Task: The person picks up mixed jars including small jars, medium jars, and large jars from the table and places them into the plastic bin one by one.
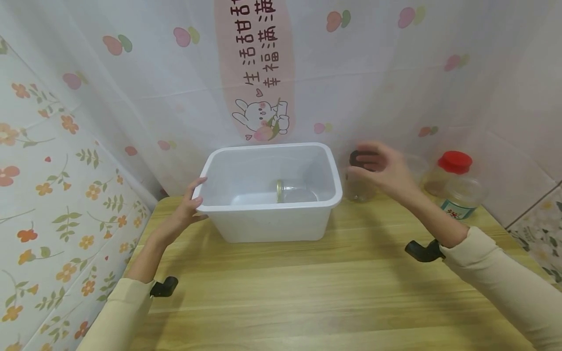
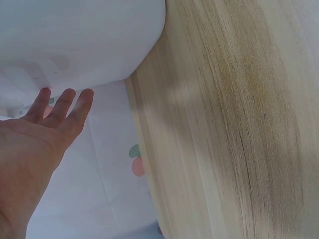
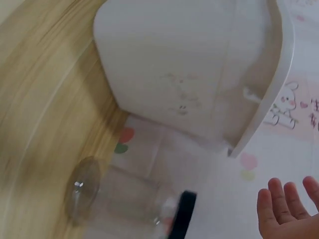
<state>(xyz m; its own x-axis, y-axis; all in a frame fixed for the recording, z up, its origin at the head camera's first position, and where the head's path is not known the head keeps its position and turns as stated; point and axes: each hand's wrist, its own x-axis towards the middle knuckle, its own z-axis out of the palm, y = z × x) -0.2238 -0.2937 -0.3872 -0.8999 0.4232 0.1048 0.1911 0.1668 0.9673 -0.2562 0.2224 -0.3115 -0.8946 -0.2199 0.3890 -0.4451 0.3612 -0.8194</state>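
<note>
A white plastic bin (image 1: 268,224) stands near the back of the wooden table. My left hand (image 1: 182,210) grips its left rim, with fingertips over the edge; in the left wrist view the other fingers (image 2: 62,107) lie under the rim. Inside the bin, a clear jar with a gold lid (image 1: 279,191) lies on its side. To the right of the bin is a clear jar with a black lid (image 3: 183,216), upright on the table. My right hand (image 1: 386,170) hovers by that lid, fingers extended; the right wrist view shows a gap between them.
At the back right stand a red-lidded jar (image 1: 455,163) and a clear jar with a green label (image 1: 461,200). Behind the table hangs a printed curtain (image 1: 373,87). Floral cloth (image 1: 66,219) covers the left side.
</note>
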